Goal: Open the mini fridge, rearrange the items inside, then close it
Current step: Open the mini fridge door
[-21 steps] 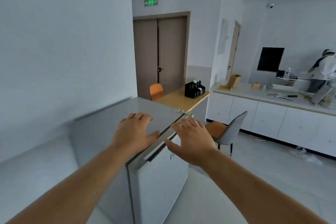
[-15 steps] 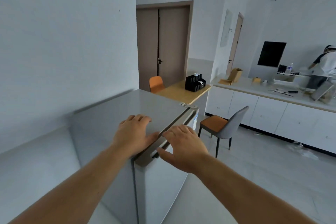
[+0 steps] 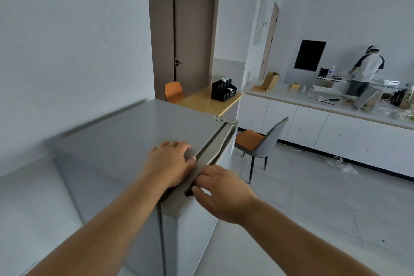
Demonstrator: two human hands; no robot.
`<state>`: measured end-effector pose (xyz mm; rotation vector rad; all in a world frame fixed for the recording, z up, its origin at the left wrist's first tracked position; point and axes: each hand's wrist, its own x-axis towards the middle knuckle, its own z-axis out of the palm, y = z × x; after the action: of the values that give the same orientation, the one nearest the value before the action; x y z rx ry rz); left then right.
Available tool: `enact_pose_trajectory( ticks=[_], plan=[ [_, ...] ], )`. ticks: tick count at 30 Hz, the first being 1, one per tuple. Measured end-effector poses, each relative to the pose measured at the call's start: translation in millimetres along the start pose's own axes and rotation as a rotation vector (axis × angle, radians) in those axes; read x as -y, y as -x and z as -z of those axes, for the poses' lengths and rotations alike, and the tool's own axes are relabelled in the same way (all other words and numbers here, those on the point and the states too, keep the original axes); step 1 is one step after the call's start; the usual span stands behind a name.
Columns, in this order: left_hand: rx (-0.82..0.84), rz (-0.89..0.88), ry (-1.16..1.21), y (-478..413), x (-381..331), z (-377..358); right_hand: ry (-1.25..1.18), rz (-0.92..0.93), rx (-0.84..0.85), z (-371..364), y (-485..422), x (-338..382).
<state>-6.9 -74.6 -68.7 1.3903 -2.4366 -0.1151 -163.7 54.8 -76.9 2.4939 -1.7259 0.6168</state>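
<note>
A grey mini fridge (image 3: 125,136) stands in front of me against the left wall, its door (image 3: 190,231) closed or nearly so. My left hand (image 3: 170,163) lies flat on the fridge top near the front edge, fingers together. My right hand (image 3: 224,192) grips the recessed handle along the top edge of the door, its fingertips hooked into the slot. A metal hinge (image 3: 220,119) sits at the far corner of the door. The inside of the fridge is hidden.
A grey and orange chair (image 3: 257,141) stands just right of the fridge. Beyond are a wooden table (image 3: 208,103) with a black organiser (image 3: 223,91), a white counter (image 3: 313,105) and a person (image 3: 365,69) working there. Tiled floor lies to the right.
My right hand has slid down along the door's top edge and curled its fingers into the handle slot. My left hand stays flat on the fridge top. The view has tilted.
</note>
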Motion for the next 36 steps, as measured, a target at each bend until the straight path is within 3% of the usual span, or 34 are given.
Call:
enact_pose_trajectory(
  ticks=[5, 10, 15, 18, 23, 29, 36],
  plan=[
    [0.030, -0.013, -0.004, -5.6, 3.1, -3.3, 0.035, -0.128, -0.062, 22.1, 19.9, -17.5],
    [0.046, 0.014, -0.038, -16.6, -7.4, -6.9, 0.057, -0.523, -0.106, 52.5, 44.3, -50.3],
    [0.034, 0.033, -0.063, -19.0, -15.7, -8.0, 0.248, -0.664, 0.016, 74.8, 52.6, -76.9],
    [0.042, 0.067, -0.082, -17.0, -20.9, -9.4, 0.392, -0.696, 0.045, 81.5, 63.8, -98.8],
    [0.052, 0.072, -0.117, -12.1, -32.9, -8.5, 0.341, -0.767, 0.004, 88.8, 93.1, -156.6],
    [0.098, 0.072, -0.151, -13.4, -33.6, -13.3, 0.341, -0.680, 0.023, 90.3, 114.0, -227.4],
    [0.063, 0.096, -0.237, -10.9, -40.6, -19.2, 0.371, -0.644, 0.025, 89.0, 111.9, -260.7]
  ],
)
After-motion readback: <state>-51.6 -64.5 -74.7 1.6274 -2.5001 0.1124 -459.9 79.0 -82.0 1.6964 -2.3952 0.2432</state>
